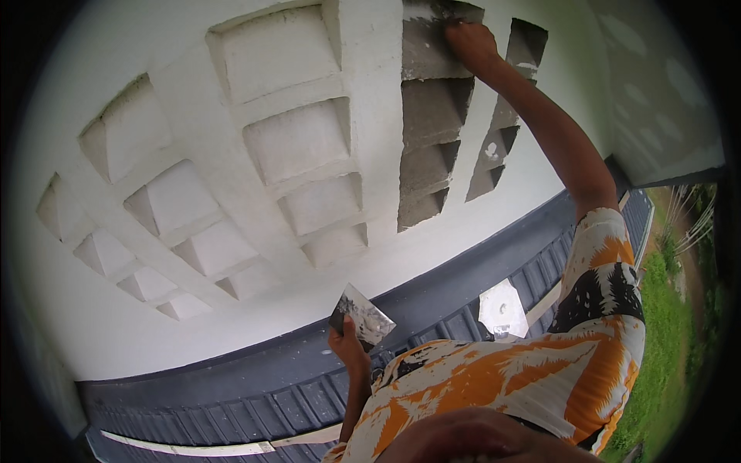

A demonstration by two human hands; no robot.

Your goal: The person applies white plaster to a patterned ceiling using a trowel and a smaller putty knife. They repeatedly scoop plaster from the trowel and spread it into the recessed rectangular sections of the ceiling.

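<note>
My left hand (351,346) is closed around the edge of a flat, four-sided metal plate (372,315) smeared with pale paste, held low before my body. At the full reach of my arm, my right hand (472,45) is closed in a fist against the upper grey recess (428,50) of the wall. What its fingers hold, if anything, I cannot make out. The recesses in that column and the narrow column (494,147) to its right are bare grey with whitish patches. Those farther left, such as a square recess (297,143), are whitish.
Below the white wall (255,332) runs a dark ribbed metal roof (224,417) with a dark ledge along the wall. A white angular piece (503,309) lies on the roof near my right side. Green grass (665,363) shows beyond the roof's right edge.
</note>
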